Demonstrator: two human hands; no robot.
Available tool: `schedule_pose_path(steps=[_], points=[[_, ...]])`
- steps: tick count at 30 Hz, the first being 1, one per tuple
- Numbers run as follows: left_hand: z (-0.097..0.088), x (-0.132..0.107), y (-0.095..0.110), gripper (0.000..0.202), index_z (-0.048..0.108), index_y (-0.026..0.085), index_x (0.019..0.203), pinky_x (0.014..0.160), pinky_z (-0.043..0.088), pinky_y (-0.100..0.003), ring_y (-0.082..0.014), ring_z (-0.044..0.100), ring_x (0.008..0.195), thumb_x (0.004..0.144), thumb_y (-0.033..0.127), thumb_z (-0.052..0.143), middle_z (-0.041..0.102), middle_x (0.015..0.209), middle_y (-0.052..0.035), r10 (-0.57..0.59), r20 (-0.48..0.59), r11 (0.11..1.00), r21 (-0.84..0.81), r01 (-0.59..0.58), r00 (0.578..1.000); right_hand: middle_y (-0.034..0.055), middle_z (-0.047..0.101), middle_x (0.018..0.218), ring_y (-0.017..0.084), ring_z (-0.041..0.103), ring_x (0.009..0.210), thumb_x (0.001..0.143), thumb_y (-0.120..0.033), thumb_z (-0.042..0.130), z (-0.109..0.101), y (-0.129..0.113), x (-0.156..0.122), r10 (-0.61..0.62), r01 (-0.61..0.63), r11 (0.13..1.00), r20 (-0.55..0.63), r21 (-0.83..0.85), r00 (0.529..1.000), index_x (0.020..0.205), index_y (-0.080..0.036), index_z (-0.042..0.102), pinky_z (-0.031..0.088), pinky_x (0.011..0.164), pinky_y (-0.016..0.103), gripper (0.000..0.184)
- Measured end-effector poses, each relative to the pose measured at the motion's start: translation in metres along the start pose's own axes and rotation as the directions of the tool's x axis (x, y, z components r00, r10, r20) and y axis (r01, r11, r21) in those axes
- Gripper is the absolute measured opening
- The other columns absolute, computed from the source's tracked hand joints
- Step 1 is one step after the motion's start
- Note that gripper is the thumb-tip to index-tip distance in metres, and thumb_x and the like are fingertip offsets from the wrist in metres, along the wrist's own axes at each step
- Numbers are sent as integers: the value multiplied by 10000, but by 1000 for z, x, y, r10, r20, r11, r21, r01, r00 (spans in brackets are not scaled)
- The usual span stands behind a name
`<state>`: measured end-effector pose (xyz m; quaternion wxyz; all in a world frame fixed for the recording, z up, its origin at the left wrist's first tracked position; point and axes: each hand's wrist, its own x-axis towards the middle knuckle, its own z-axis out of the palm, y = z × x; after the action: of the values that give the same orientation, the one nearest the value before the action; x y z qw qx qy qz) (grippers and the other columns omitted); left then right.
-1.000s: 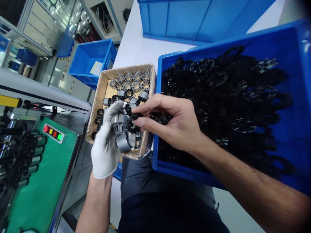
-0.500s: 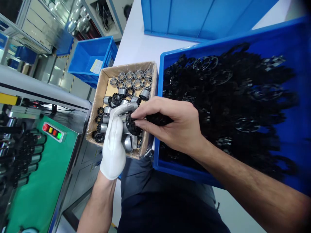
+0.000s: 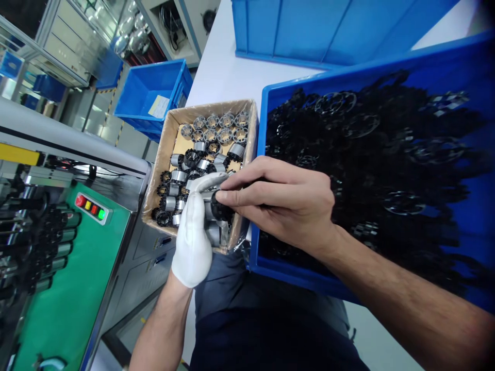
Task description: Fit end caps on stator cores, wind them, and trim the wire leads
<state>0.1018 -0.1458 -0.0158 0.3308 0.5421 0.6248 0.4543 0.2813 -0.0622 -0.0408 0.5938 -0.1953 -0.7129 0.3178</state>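
Observation:
My left hand [image 3: 192,239], in a white glove, is closed around a silver metal cylinder [image 3: 208,207] above the near part of a cardboard box [image 3: 154,193]. On the cylinder's right end sits a black toothed plastic ring [image 3: 220,208]. Bare fingers of my right hand [image 3: 288,203] pinch this ring, with thumb and forefinger pressed on its edge. My right palm hides part of the box's edge. Under my hands lie several metal cylinders with black end rings [image 3: 178,176], some tipped on their sides. Bare slotted cores [image 3: 225,135] stand in rows at the box's far end.
A large blue bin [image 3: 265,123] of tangled black plastic rings [image 3: 371,170] stands right of the box. Behind it is another blue bin [image 3: 294,31] on the white table [image 3: 216,77]. To the left, a machine has a green surface [image 3: 93,257] and a button panel [image 3: 93,208].
Both hands have shifted slightly right in view, along with the whole scene. My right thumb now lies over the black ring, and the cylinder stays in my left hand.

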Motion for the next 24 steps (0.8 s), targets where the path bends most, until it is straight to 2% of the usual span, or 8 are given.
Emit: schedule_pose_path(steps=[5, 12, 15, 17, 19, 21, 23, 24], points=[[10, 6, 12, 501, 800, 316, 1410, 1368, 495, -427, -256, 660, 1531, 1241, 580, 409, 762, 1526, -24, 30, -32, 998, -50, -31, 999, 64, 878, 1004, 166, 843, 891, 1015, -91, 851, 4, -1, 2, 41, -41, 999, -20, 31, 999, 1027, -221, 901, 699, 803, 269, 140], [-7, 9, 9, 557, 808, 287, 1370, 1372, 495, -447, -270, 684, 1500, 1210, 664, 432, 780, 1495, -56, 55, 65, 995, 80, -60, 996, 59, 874, 1016, 178, 831, 892, 1029, -97, 827, 0, -1, 1, -6, 10, 996, 40, -88, 999, 1064, -255, 900, 686, 790, 297, 177], [-5, 10, 7, 554, 808, 285, 1356, 1378, 485, -443, -264, 686, 1497, 1216, 654, 420, 781, 1490, -59, 15, 102, 998, 53, -20, 995, 50, 870, 1027, 181, 824, 889, 1029, -107, 825, 2, -1, -3, -4, 7, 995, 32, -103, 999, 1085, -288, 906, 679, 785, 302, 206], [2, 10, 10, 516, 796, 266, 1331, 1324, 536, -439, -269, 712, 1450, 1200, 657, 486, 790, 1457, -72, -34, 106, 998, -46, 39, 994, 52, 867, 1034, 183, 821, 880, 1018, -101, 817, 5, -2, -5, 35, -33, 997, 19, -70, 999, 1083, -294, 910, 671, 764, 302, 224], [11, 10, 13, 444, 774, 250, 1289, 1229, 604, -419, -270, 763, 1329, 1105, 650, 708, 804, 1377, -77, -79, 76, 983, -159, 91, 994, 56, 864, 1028, 189, 813, 874, 994, -100, 815, 8, -2, -5, 111, -111, 994, 23, -13, 994, 1065, -288, 919, 659, 758, 309, 226], [13, 15, 16, 424, 741, 254, 1272, 986, 685, -368, -217, 806, 1013, 1001, 557, 864, 812, 1190, -48, -150, 49, 964, -215, 158, 987, 55, 856, 1002, 202, 796, 878, 962, -136, 834, 9, 0, -2, 242, -243, 969, 24, 55, 970, 1046, -279, 927, 650, 788, 333, 190], [4, 27, 16, 396, 698, 272, 1277, 662, 613, -290, -135, 676, 664, 976, 461, 872, 752, 975, 6, -209, 17, 958, -195, 208, 978, 48, 840, 980, 213, 768, 894, 906, -195, 873, 6, 5, 3, 448, -446, 887, 8, 118, 894, 1040, -265, 927, 638, 850, 363, 161], [-5, 37, 15, 377, 671, 281, 1280, 565, 532, -264, -109, 587, 573, 988, 443, 844, 714, 923, 24, -222, -19, 961, -173, 216, 975, 40, 826, 975, 211, 749, 901, 865, -208, 884, 4, 9, 5, 564, -557, 815, -1, 160, 826, 1043, -257, 923, 626, 869, 364, 189]])
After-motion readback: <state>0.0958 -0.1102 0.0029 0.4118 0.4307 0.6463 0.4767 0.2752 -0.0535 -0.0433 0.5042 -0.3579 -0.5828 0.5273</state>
